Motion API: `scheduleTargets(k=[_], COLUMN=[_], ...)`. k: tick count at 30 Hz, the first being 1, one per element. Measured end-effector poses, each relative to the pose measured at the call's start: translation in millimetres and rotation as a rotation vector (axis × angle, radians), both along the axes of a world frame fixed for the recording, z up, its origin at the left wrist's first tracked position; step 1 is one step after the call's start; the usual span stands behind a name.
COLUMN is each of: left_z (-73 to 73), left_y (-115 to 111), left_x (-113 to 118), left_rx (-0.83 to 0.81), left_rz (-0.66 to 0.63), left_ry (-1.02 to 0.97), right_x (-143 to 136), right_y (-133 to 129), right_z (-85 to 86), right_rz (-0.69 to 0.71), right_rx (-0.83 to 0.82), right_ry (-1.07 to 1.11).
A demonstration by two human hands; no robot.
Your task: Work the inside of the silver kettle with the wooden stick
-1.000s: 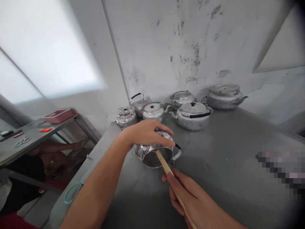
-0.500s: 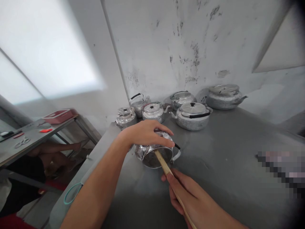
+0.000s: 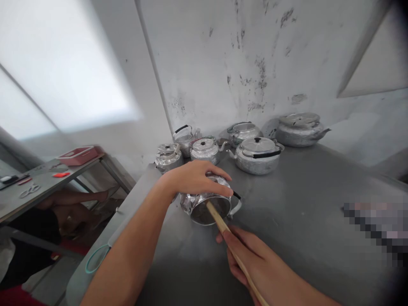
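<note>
A dented aluminium kettle (image 3: 192, 203) lies tipped on its side on the grey table, its round mouth turned toward me. Draped over its upper side is my left hand (image 3: 202, 180), thumb and fingers curved around the body and holding it. The kettle's handle, with a black grip (image 3: 236, 195), juts out to the right. A wooden stick (image 3: 218, 219) reaches into the mouth; its far end is hidden inside. Below the opening, my right hand (image 3: 245, 259) is closed around the stick.
Several aluminium kettles stand against the stained wall, including a lidded one (image 3: 257, 161) and a large one (image 3: 298, 134). At left, a side table carries a pink basket (image 3: 79, 156) and scissors (image 3: 30, 190). A person's legs (image 3: 72, 208) show beneath it. A pixelated object (image 3: 376, 223) lies at right.
My right hand and the lower part of the stick have shifted very slightly to the right. My left hand and the kettle stay in place.
</note>
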State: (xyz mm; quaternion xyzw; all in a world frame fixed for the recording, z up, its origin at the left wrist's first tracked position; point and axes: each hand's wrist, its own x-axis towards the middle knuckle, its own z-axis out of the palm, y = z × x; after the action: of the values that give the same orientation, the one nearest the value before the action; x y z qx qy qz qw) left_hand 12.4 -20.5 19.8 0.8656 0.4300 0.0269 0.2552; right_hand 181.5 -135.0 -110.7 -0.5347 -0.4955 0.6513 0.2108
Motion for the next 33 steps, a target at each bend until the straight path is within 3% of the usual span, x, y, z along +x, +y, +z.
scheduleTargets(k=[18,22,33], left_z=[-1.5,-1.7,-2.1], left_y=[2,3,3], left_x=[0,-1,-1], left_rx=[-0.002,-0.002,0.003], left_rz=[-0.005,0.005,-0.005], left_ry=[-0.003,-0.003,-0.011], right_x=[7,7,4], right_y=[-4,-5,-3], right_z=[13.7,14.2,8.9], right_rz=[0.074,0.124,0.087], right_rx=[0.107,0.1,0.121], right_ry=[-0.064,-0.081,-0.07])
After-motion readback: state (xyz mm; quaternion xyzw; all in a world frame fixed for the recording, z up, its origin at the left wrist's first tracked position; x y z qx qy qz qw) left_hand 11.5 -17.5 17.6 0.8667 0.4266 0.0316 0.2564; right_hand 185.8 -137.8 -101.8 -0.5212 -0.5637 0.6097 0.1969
